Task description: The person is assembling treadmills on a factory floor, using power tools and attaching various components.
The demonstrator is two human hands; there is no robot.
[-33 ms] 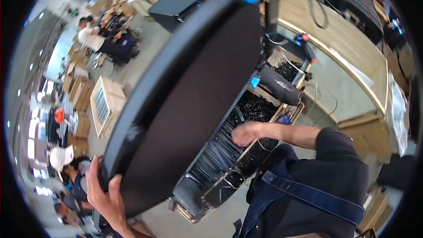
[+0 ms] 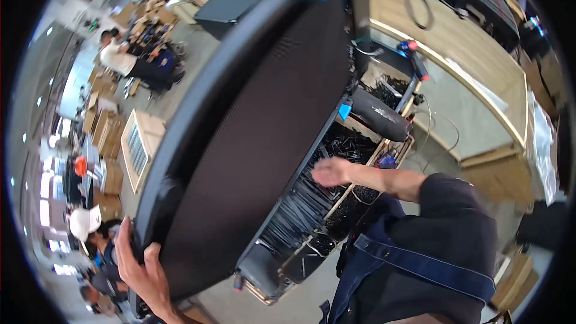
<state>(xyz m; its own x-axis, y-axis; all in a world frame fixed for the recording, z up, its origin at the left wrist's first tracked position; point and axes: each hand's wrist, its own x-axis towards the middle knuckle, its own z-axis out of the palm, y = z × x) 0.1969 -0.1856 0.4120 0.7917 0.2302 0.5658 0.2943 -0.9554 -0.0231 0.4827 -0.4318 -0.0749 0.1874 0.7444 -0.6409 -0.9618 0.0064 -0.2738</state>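
A long treadmill [image 2: 240,138] with a dark belt, black side rails and blue corner pieces slants across the middle. My left hand [image 2: 146,279] grips its near left end, thumb against the belt side and fingers over the outer edge. My right hand [image 2: 332,172] hovers beside the treadmill's right edge, above a wooden tray of small parts. Motion smears its fingers, so their pose and anything in them cannot be made out. Under and beside that hand lie many thin black strips [image 2: 297,213] and a heap of small black pieces [image 2: 345,144].
Padded grey rollers [image 2: 381,115] flank the parts tray. A power tool with red ends [image 2: 414,60] rests behind it. A wood-framed table [image 2: 480,114] stands at the right. Cartons [image 2: 108,129], a wooden crate [image 2: 144,144] and other people [image 2: 117,60] are at the left.
The right hand has shifted slightly up and to the left over the tray. The left hand keeps its place on the treadmill's end. The whole view has moved a little.
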